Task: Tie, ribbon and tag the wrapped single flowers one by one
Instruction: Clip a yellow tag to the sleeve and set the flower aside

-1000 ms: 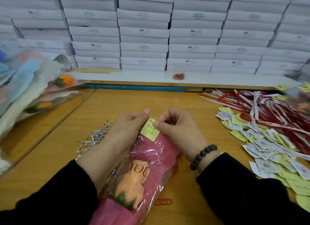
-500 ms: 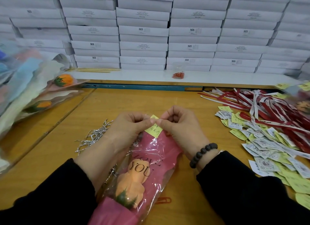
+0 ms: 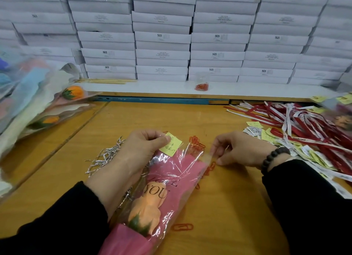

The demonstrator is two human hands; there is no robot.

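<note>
A peach flower in pink paper and clear cellophane [image 3: 171, 171] lies on the wooden table [image 3: 238, 207], its open top pointing away from me. My left hand [image 3: 141, 150] pinches a yellow handwritten tag [image 3: 171, 147] against the top edge of the wrap. My right hand [image 3: 242, 150] hovers just right of the wrap's corner, its fingers curled. Loose red paper clips [image 3: 197, 144] lie beside its fingertips. I cannot tell whether it holds one.
Silver twist ties [image 3: 106, 155] lie left of my left hand. Red and white ribbons [image 3: 304, 121] and several yellow and printed tags [image 3: 312, 155] cover the right side. Wrapped flowers [image 3: 43, 102] are heaped at the left. White boxes [image 3: 162, 37] are stacked behind a ledge.
My right hand has let go of the tag and moved right to the paper clips. My left hand still pins the tag to the wrap.
</note>
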